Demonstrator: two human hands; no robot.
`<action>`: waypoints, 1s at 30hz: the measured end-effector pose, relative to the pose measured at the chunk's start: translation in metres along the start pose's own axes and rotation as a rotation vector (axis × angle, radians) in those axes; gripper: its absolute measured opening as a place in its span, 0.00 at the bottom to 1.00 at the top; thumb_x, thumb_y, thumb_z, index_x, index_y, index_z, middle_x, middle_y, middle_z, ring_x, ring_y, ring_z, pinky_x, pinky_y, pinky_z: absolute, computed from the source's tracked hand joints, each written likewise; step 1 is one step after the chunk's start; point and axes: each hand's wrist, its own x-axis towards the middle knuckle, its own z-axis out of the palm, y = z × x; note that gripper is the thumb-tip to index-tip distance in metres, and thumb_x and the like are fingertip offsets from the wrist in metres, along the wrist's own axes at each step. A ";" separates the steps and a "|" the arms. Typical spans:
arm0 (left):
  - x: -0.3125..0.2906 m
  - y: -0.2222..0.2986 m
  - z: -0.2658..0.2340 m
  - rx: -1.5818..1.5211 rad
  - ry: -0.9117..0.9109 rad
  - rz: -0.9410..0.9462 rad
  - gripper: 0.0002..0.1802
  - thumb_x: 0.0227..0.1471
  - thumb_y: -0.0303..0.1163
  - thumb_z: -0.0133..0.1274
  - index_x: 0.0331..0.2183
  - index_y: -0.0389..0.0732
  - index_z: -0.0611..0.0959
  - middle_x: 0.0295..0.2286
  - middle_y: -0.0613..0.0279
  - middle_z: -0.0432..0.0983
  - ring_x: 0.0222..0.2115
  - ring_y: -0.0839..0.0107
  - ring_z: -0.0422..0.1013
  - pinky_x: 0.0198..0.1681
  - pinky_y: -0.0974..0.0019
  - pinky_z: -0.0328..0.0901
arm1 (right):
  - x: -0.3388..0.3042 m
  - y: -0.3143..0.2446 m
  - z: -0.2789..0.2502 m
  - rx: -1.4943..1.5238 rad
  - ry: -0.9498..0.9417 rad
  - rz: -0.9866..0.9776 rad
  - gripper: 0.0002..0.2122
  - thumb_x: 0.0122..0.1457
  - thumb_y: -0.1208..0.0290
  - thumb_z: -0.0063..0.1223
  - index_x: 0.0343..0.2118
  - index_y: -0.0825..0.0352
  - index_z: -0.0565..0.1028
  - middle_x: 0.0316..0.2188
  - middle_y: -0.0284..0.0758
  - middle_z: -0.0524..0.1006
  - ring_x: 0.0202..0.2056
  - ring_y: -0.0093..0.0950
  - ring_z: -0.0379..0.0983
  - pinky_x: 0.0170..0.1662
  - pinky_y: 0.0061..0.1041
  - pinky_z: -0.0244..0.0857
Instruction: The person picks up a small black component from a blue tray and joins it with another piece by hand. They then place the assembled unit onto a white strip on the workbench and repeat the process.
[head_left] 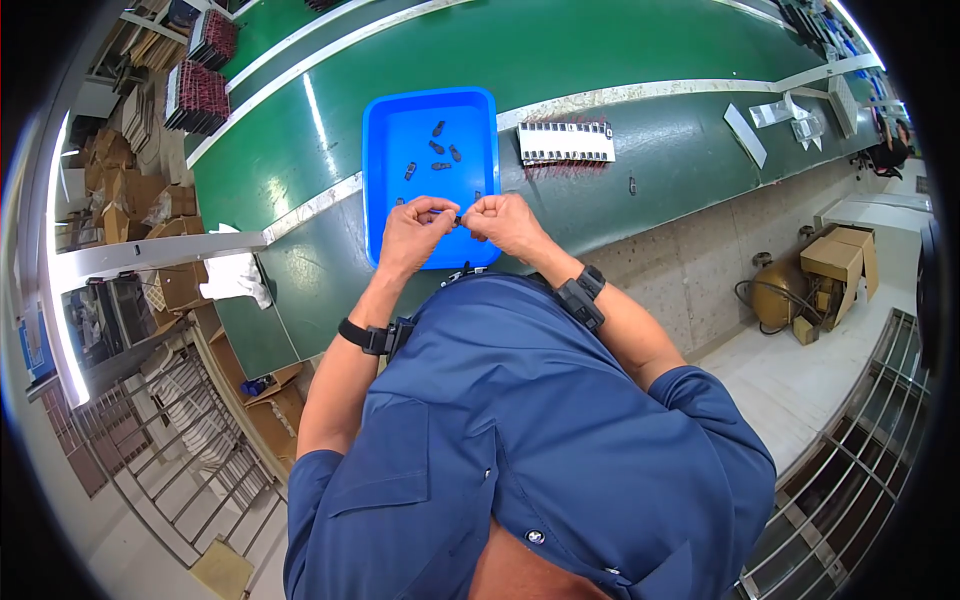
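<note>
Two bare hands meet at the center of the frame, left hand and right hand each pinched narrow at the fingertips on a small dark part, held above the near end of a blue tray. Fingers cover most of the part, so how firmly each side grips it cannot be told. A slip looks the likeliest trouble: so little surface shows between the fingertips that an uneven squeeze could flick the part loose. Straight down, it would probably land in the tray and mix with the loose pieces scattered there; sideways, it could skid across the green bench, where one stray piece lies right of center. The blue shirt comes close to the tray's near edge, and a lean forward might jog it. Just right of the tray, a white rack trailing thin reddish wires sits near the right forearm; a careless elbow or sleeve could snag them.
</note>
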 end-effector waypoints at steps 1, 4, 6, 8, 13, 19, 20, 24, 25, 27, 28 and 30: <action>0.000 0.003 0.000 0.000 0.003 0.002 0.09 0.51 0.30 0.60 0.33 0.35 0.86 0.24 0.63 0.81 0.23 0.82 0.73 0.26 0.77 0.65 | 0.000 0.000 0.001 -0.004 0.007 -0.020 0.08 0.53 0.70 0.58 0.26 0.70 0.77 0.21 0.30 0.78 0.23 0.16 0.71 0.27 0.18 0.65; 0.000 0.018 0.004 0.028 0.012 -0.063 0.08 0.53 0.29 0.60 0.34 0.35 0.85 0.26 0.63 0.81 0.26 0.80 0.75 0.31 0.77 0.69 | 0.000 -0.001 0.001 -0.014 0.019 -0.064 0.07 0.55 0.70 0.58 0.26 0.69 0.77 0.21 0.29 0.77 0.23 0.15 0.70 0.28 0.17 0.64; 0.003 0.015 0.004 0.024 0.026 -0.054 0.08 0.53 0.29 0.60 0.34 0.35 0.85 0.26 0.62 0.81 0.26 0.80 0.75 0.31 0.76 0.69 | 0.000 0.000 -0.001 -0.091 0.031 -0.084 0.07 0.55 0.71 0.58 0.26 0.69 0.77 0.21 0.29 0.77 0.24 0.16 0.70 0.28 0.17 0.65; 0.004 0.010 0.004 0.015 0.049 -0.040 0.08 0.53 0.29 0.60 0.34 0.35 0.85 0.26 0.61 0.82 0.27 0.79 0.76 0.31 0.76 0.70 | -0.001 0.000 0.000 -0.130 0.036 -0.095 0.07 0.55 0.71 0.58 0.27 0.69 0.77 0.22 0.29 0.77 0.24 0.16 0.71 0.28 0.17 0.65; 0.000 0.002 0.001 -0.095 0.057 -0.043 0.08 0.55 0.29 0.59 0.34 0.34 0.85 0.27 0.59 0.82 0.28 0.76 0.77 0.32 0.74 0.72 | -0.004 -0.001 0.000 0.043 0.027 -0.064 0.06 0.55 0.71 0.58 0.27 0.69 0.77 0.22 0.30 0.77 0.24 0.17 0.71 0.29 0.19 0.65; -0.001 -0.001 -0.004 -0.241 0.016 -0.099 0.07 0.56 0.27 0.58 0.33 0.32 0.83 0.28 0.56 0.81 0.29 0.73 0.78 0.32 0.72 0.73 | -0.004 -0.002 0.000 0.074 0.009 -0.040 0.06 0.56 0.71 0.58 0.28 0.69 0.78 0.23 0.31 0.78 0.24 0.18 0.72 0.29 0.19 0.66; -0.001 -0.001 -0.004 -0.244 0.000 -0.106 0.07 0.56 0.27 0.57 0.33 0.32 0.82 0.28 0.56 0.81 0.29 0.72 0.78 0.33 0.72 0.73 | -0.004 -0.002 0.000 0.074 0.009 -0.040 0.06 0.56 0.71 0.58 0.28 0.69 0.78 0.23 0.31 0.78 0.24 0.18 0.72 0.29 0.19 0.66; 0.001 -0.003 -0.006 -0.251 -0.045 -0.130 0.08 0.56 0.28 0.58 0.35 0.32 0.81 0.29 0.56 0.81 0.31 0.72 0.79 0.34 0.71 0.74 | -0.004 0.000 -0.002 0.097 -0.006 -0.051 0.06 0.56 0.71 0.58 0.28 0.69 0.78 0.23 0.31 0.77 0.24 0.19 0.72 0.29 0.19 0.65; 0.002 -0.003 -0.006 -0.251 -0.043 -0.130 0.08 0.56 0.28 0.58 0.35 0.32 0.81 0.29 0.56 0.81 0.31 0.72 0.79 0.34 0.71 0.74 | -0.004 0.001 -0.004 0.121 -0.025 -0.042 0.06 0.56 0.71 0.58 0.28 0.68 0.78 0.23 0.31 0.77 0.24 0.19 0.72 0.29 0.19 0.65; 0.001 -0.001 -0.007 -0.317 -0.075 -0.146 0.07 0.56 0.28 0.58 0.34 0.33 0.80 0.30 0.56 0.81 0.31 0.71 0.79 0.34 0.71 0.74 | -0.005 0.000 -0.005 0.169 -0.063 -0.023 0.06 0.56 0.71 0.58 0.28 0.68 0.78 0.22 0.31 0.77 0.24 0.19 0.71 0.29 0.19 0.65; 0.000 -0.001 -0.008 -0.349 -0.091 -0.154 0.07 0.56 0.27 0.58 0.34 0.34 0.79 0.30 0.56 0.81 0.31 0.70 0.79 0.34 0.70 0.74 | -0.006 0.000 -0.004 0.169 -0.064 -0.023 0.06 0.56 0.71 0.58 0.28 0.68 0.78 0.22 0.31 0.77 0.24 0.19 0.71 0.29 0.19 0.65; -0.001 0.000 -0.009 -0.355 -0.089 -0.155 0.06 0.56 0.27 0.58 0.34 0.34 0.79 0.30 0.56 0.80 0.31 0.70 0.79 0.34 0.70 0.75 | -0.007 -0.001 -0.003 0.205 -0.064 -0.002 0.05 0.56 0.71 0.58 0.28 0.68 0.78 0.22 0.30 0.77 0.24 0.19 0.71 0.30 0.19 0.64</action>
